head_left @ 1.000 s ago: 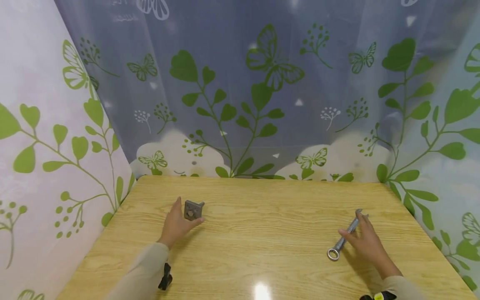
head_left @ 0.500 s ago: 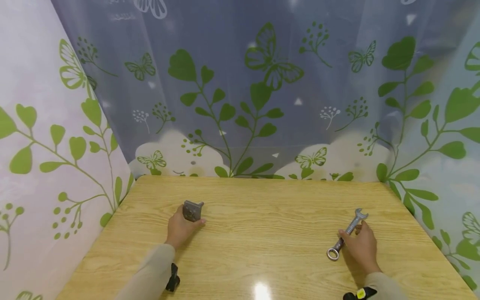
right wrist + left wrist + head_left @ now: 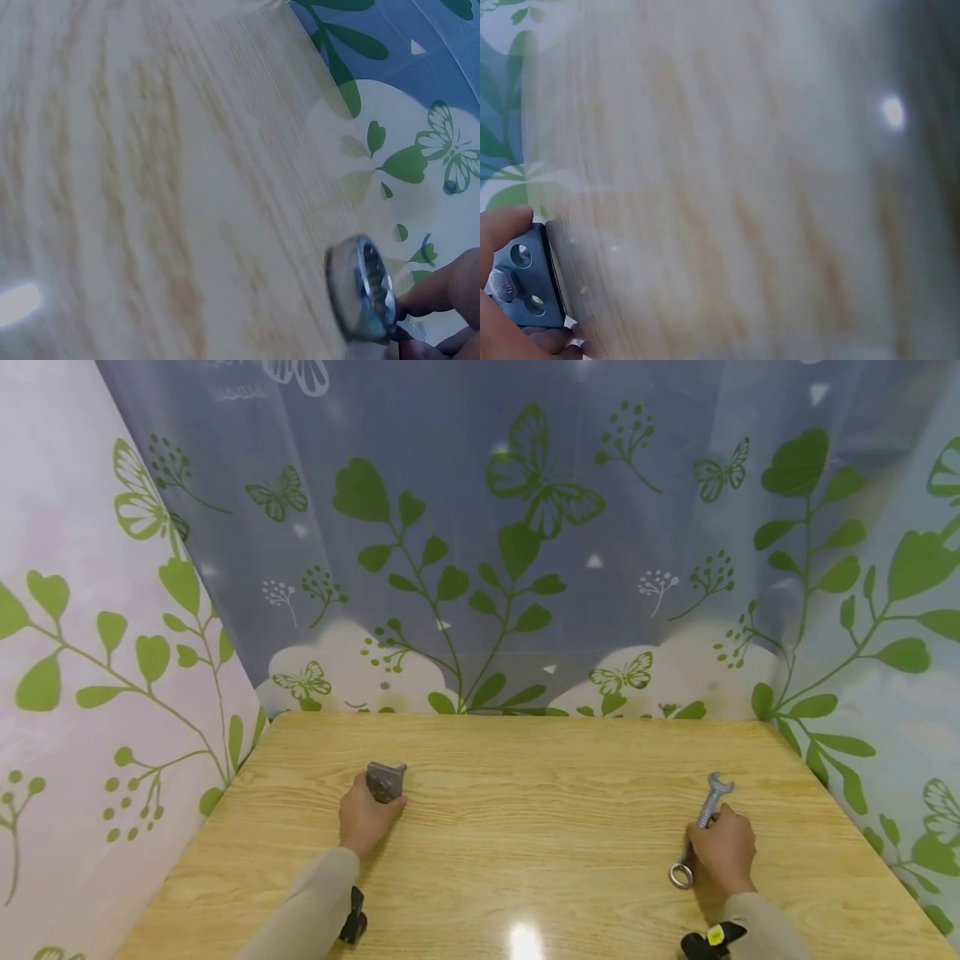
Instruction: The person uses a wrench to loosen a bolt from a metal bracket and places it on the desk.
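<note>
On the left side of the table, my left hand (image 3: 364, 820) grips a grey square metal plate (image 3: 385, 782) between thumb and fingers. The left wrist view shows round holes in this plate and a hex bolt head (image 3: 504, 286) standing out of its face. Over on the right, my right hand (image 3: 725, 847) holds a combination wrench (image 3: 707, 810) around the middle of its handle. The wrench's open end points away from me, and its ring end (image 3: 346, 289) sticks out below the hand. Fingers cover part of the handle and the plate's lower edge.
A light wood-grain table (image 3: 525, 827) spreads between and around both hands. Behind it hangs a curtain (image 3: 480, 543) printed with leaves and butterflies, with similar printed sheets along both sides. A bright light reflection lies near the front.
My left fingers have closed around the plate from a looser, spread pose. My right hand has wrapped its fingers round the wrench, which has turned slightly and shifted, its ring end moving right.
</note>
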`<control>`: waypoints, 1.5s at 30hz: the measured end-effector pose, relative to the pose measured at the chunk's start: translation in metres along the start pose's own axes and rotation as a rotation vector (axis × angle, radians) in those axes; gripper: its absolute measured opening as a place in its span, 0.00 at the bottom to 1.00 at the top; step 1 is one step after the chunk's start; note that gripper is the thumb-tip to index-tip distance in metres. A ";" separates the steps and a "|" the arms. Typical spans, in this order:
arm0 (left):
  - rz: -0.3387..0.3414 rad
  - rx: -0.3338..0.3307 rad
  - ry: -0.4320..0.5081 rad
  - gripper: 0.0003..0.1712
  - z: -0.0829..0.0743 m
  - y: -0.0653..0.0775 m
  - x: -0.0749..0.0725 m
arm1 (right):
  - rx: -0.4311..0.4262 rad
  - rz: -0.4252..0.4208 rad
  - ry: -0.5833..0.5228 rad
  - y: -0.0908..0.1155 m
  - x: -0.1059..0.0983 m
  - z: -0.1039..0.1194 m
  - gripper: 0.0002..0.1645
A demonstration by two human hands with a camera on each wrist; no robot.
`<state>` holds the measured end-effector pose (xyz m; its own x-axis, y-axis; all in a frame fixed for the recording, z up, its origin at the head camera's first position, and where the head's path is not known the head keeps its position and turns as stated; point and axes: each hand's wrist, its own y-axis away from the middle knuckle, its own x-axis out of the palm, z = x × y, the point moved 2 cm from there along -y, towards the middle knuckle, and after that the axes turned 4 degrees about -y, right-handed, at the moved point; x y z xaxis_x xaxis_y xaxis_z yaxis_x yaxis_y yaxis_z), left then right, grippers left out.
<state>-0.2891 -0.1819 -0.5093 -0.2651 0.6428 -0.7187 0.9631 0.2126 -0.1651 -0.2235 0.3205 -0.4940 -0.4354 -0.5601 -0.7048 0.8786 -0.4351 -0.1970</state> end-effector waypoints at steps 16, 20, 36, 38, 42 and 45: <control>-0.022 -0.005 0.026 0.41 -0.001 -0.002 -0.012 | 0.081 0.195 0.056 -0.004 -0.009 0.003 0.17; -0.015 -0.007 0.029 0.42 -0.002 -0.002 -0.018 | 0.091 0.221 0.014 -0.003 -0.010 0.001 0.27; 0.000 0.052 0.067 0.43 -0.010 -0.009 -0.031 | 0.056 0.175 0.019 -0.004 -0.007 -0.007 0.27; 0.002 0.077 0.079 0.43 -0.011 -0.008 -0.033 | 0.050 0.172 0.014 -0.004 -0.006 -0.007 0.27; -0.021 0.117 0.083 0.41 -0.012 -0.007 -0.034 | 0.028 0.164 0.003 -0.003 -0.007 -0.007 0.26; -0.040 0.129 0.087 0.39 -0.015 -0.006 -0.035 | 0.018 0.167 -0.009 -0.001 -0.009 -0.008 0.24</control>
<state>-0.2860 -0.1943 -0.4731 -0.3009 0.6985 -0.6493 0.9483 0.1468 -0.2814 -0.2191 0.3312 -0.4930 -0.2857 -0.6322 -0.7202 0.9352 -0.3481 -0.0654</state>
